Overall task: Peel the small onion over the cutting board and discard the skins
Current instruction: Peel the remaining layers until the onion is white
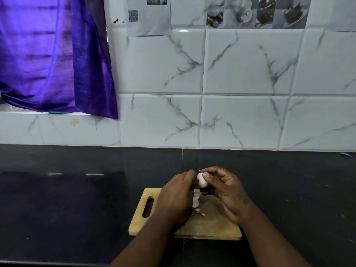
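Hands are meeting above the cutting board (210, 226): the right hand (225, 187) is pinching the pale onion (202, 180), the left hand (176, 195) is curling against its side, hiding part of it. Skins (196, 201) are lying on the board, which sits on a black counter (67, 199) below a purple cloth (52, 54).

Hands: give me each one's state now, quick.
Left hand: fingers curled against the small onion; grip hidden.
Right hand: closed, holding the small onion.
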A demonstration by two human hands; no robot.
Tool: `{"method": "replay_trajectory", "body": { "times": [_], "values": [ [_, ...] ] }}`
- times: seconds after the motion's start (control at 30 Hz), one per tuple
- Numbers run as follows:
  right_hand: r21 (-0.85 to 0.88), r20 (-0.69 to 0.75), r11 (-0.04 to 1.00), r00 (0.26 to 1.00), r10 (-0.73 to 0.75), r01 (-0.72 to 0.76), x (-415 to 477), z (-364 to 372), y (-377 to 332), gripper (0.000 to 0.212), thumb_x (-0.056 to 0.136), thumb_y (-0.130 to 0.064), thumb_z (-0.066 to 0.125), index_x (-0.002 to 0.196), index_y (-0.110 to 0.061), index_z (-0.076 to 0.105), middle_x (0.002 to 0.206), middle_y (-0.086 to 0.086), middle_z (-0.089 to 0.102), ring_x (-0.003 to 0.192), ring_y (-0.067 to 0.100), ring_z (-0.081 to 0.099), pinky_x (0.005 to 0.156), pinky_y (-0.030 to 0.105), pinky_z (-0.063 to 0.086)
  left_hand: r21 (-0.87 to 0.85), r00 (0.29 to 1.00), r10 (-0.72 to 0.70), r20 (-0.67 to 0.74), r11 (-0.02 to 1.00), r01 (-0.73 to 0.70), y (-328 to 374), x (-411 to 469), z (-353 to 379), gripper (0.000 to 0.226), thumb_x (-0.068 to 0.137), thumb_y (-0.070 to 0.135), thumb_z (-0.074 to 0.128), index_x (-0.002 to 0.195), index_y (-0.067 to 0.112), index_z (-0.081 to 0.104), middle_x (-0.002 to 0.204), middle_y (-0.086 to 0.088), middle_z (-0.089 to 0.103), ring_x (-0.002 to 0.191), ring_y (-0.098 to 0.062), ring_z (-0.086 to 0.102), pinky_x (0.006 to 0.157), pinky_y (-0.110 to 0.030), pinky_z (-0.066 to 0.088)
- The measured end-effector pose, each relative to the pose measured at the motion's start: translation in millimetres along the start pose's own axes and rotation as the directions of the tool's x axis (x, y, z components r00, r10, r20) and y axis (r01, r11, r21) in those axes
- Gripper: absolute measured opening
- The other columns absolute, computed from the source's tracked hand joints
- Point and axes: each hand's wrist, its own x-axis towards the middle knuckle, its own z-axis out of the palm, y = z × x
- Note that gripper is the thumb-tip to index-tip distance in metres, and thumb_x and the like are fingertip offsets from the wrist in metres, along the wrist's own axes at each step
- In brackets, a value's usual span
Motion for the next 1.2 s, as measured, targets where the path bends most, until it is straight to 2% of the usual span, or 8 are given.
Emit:
{"method": "replay_trajectory", "body": {
  "times": [0.1,0.23,0.33,0.43,0.67,0.87,1.03,1.2],
  "values": [
    [0.046,0.032,0.999,0.999,0.024,-0.025,-0.3,-0.5,-1.9,0.032,0.086,-0.018,0.069,0.109,0.003,0.072,0.094,0.014,0.077,0.080,0.019,0.074,0.064,0.028,0.060,-0.023,0.998,0.007,-0.065,1.000,-0.009,-2.3,-0.6,1.0,0.002,0.093,0.030,0.044,0.092,0.031,0.045,0.084,0.016,0.050,0.077,-0.009,0.046,0.062,-0.032,0.041],
    [0.149,0.052,0.987,0.998,0.044,-0.052,0.3,-1.5,-3.4,0.028,0.085,-0.021,0.067,0.106,-0.003,0.073,0.093,0.012,0.076,0.078,0.017,0.071,0.061,0.027,0.059,-0.125,0.994,-0.022,-0.111,0.992,0.008,-5.3,-0.2,3.7,0.020,0.098,0.015,0.048,0.087,0.031,0.046,0.079,0.017,0.048,0.076,-0.004,0.046,0.061,-0.022,0.035],
    [0.207,0.045,0.977,0.998,0.044,-0.052,0.7,-2.1,-4.0,0.026,0.086,-0.022,0.065,0.106,-0.006,0.073,0.091,0.010,0.077,0.076,0.016,0.071,0.061,0.026,0.059,-0.133,0.998,-0.035,-0.050,0.991,0.029,-6.4,0.8,4.9,0.017,0.103,0.018,0.045,0.090,0.027,0.049,0.080,0.012,0.052,0.078,-0.007,0.049,0.064,-0.030,0.041],
    [0.166,0.006,0.985,0.999,0.037,-0.038,1.8,-3.3,-2.2,0.024,0.085,-0.024,0.068,0.103,-0.009,0.075,0.093,0.011,0.078,0.080,0.019,0.071,0.065,0.028,0.060,-0.138,0.999,-0.049,0.013,0.989,0.050,-5.5,0.9,6.2,0.017,0.107,0.025,0.040,0.094,0.025,0.049,0.084,0.006,0.056,0.077,-0.013,0.051,0.067,-0.038,0.045],
    [0.063,0.001,0.998,1.000,0.011,-0.011,0.7,-2.5,-1.2,0.030,0.082,-0.026,0.072,0.107,-0.008,0.074,0.099,0.012,0.079,0.087,0.021,0.075,0.071,0.030,0.062,-0.134,0.999,-0.027,0.019,0.991,0.029,-5.5,-0.9,5.8,0.025,0.109,0.047,0.031,0.101,0.032,0.049,0.086,0.010,0.059,0.077,-0.008,0.053,0.065,-0.033,0.044],
    [0.036,-0.007,0.999,1.000,0.005,-0.005,0.9,-2.9,-0.9,0.030,0.082,-0.023,0.072,0.106,-0.006,0.074,0.101,0.014,0.078,0.086,0.022,0.075,0.071,0.031,0.063,-0.157,0.998,-0.040,0.044,0.986,0.047,-4.3,0.6,6.2,0.015,0.109,0.034,0.041,0.094,0.033,0.045,0.078,0.011,0.053,0.068,-0.006,0.048,0.058,-0.022,0.030],
    [0.028,-0.001,1.000,1.000,-0.010,0.010,2.1,-3.1,0.9,0.022,0.088,-0.014,0.071,0.107,-0.003,0.074,0.098,0.012,0.079,0.087,0.021,0.076,0.073,0.031,0.064,-0.193,0.998,-0.055,0.006,0.980,0.055,-5.2,0.6,6.2,0.020,0.109,0.031,0.042,0.090,0.034,0.047,0.076,0.011,0.054,0.069,-0.007,0.050,0.057,-0.020,0.031],
    [-0.027,-0.003,0.999,0.999,-0.045,0.045,2.3,-2.8,2.9,0.012,0.090,-0.002,0.072,0.101,-0.005,0.077,0.088,0.008,0.081,0.079,0.016,0.076,0.067,0.027,0.062,-0.082,0.997,-0.055,-0.052,0.995,0.050,-4.3,1.0,6.8,0.016,0.102,0.033,0.049,0.088,0.027,0.053,0.074,0.010,0.057,0.065,-0.010,0.051,0.057,-0.028,0.038]
  ]
}}
